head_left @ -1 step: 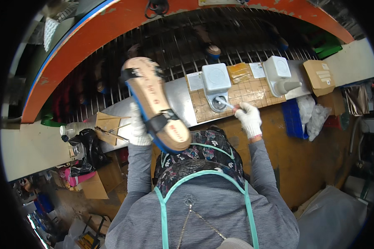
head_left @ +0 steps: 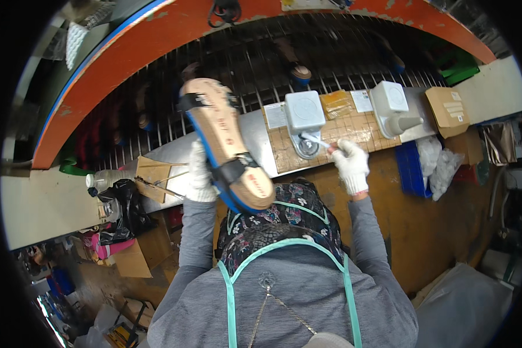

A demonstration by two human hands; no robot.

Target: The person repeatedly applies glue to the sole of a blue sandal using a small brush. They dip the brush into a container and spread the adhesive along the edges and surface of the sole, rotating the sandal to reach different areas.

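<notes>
My left hand (head_left: 199, 174), in a white glove, grips a half-made sandal (head_left: 222, 132) by its side. The sandal is held bottom up on a blue shoe last, its tan underside facing me and black straps folded over the edges. Most of my left fingers are hidden behind it. My right hand (head_left: 351, 167), gloved with bare fingertips showing, pinches a thin white-handled brush (head_left: 318, 141). The brush's far end reaches to the round cup (head_left: 308, 149) at the foot of a white dispenser (head_left: 305, 112); its tip is hard to make out.
A second white dispenser (head_left: 390, 97) with a grey cone stands to the right on the cardboard-covered bench (head_left: 358, 132). Behind runs a rack of metal rods (head_left: 255, 81) carrying other shoes, under an orange arch (head_left: 107, 66). A blue bin (head_left: 410, 168) hangs right.
The whole view has shifted slightly. The sandal and both hands sit a little further right in the picture, with the same things held.
</notes>
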